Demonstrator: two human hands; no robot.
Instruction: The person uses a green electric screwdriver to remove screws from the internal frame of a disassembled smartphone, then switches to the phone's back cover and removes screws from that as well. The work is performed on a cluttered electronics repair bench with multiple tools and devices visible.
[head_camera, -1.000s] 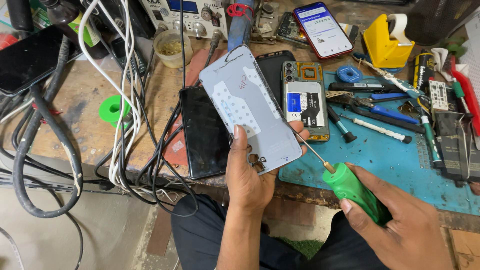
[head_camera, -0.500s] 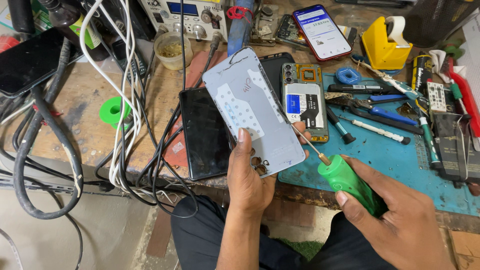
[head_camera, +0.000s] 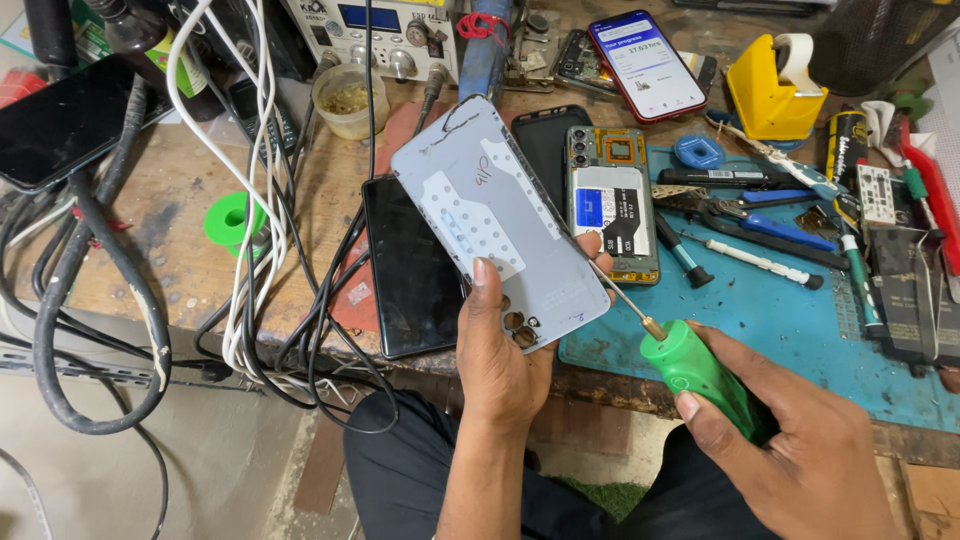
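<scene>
grey back cover (head_camera: 495, 215), one green screwdriver (head_camera: 700, 375)

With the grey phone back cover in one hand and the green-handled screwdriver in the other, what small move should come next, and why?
Probably set the grey plastic phone back cover down. The left hand holds it lifted above the bench, away from the opened phone with its exposed battery, while the right hand grips the green-handled screwdriver, its tip near the cover's edge.
</scene>
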